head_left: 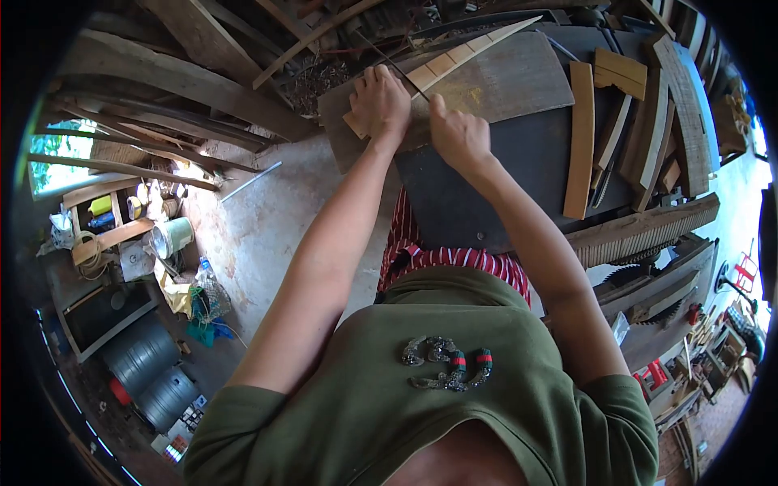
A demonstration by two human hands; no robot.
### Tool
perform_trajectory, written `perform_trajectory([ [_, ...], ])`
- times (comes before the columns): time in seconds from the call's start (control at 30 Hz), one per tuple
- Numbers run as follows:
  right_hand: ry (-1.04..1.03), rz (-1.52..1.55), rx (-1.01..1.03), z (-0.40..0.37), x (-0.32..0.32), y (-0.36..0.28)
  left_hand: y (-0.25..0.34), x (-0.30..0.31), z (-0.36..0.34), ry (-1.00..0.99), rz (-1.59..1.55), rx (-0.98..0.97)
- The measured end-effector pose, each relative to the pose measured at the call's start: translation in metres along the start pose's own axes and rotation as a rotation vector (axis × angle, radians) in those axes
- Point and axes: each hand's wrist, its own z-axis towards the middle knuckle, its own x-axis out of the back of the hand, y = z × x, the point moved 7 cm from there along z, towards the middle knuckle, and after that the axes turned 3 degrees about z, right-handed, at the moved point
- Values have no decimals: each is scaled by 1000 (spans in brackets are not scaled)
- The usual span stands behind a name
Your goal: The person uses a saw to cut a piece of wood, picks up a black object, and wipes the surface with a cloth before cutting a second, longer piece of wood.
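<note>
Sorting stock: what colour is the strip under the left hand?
The strip is pale tan; head view.

- The tapered strip [466, 50] lies slantwise on a board [519, 85], which lies on the worktop [478, 194].
- The left grip [379, 101] rests on the strip's near end; the right grip [458, 134] sits just to its right, on the board.
- A thin tool [387, 58] runs from the right grip across the strip, away from the person.
- A slat [579, 138] lies on the worktop right of the board, with stacked offcuts [648, 121] further right.
- A saw blade [640, 279] sits at the worktop's near right edge.
- Planks [203, 77] lean behind the worktop to the left.
- On the floor [267, 219] to the left stands a bucket [172, 236]; two drums [150, 364] stand nearer the person.
</note>
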Motion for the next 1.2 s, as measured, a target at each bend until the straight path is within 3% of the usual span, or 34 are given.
perform_trajectory([
  [0.13, 77, 29, 53, 8, 2, -8, -2, 0, -1, 7, 5, -5],
  [0.33, -83, -19, -11, -30, 7, 3, 0, 3, -2, 41, 6, 5],
  [0.4, 30, -2, 16, -9, 7, -1, -1, 1, -3, 19, 4, 7],
  [0.53, 68, 15, 38, 14, 5, -12, -2, 0, -1, 15, 10, 3],
  [0.73, -91, -39, 2, -29, 9, 2, -1, 1, -2, 37, 17, 12],
  [0.93, 123, 3, 64, 15, 0, -12, -2, 1, -1, -3, -12, 10],
  [1.2, -13, -15, 2, -27, 10, 0, -3, 1, -2, 7, 19, 19],
])
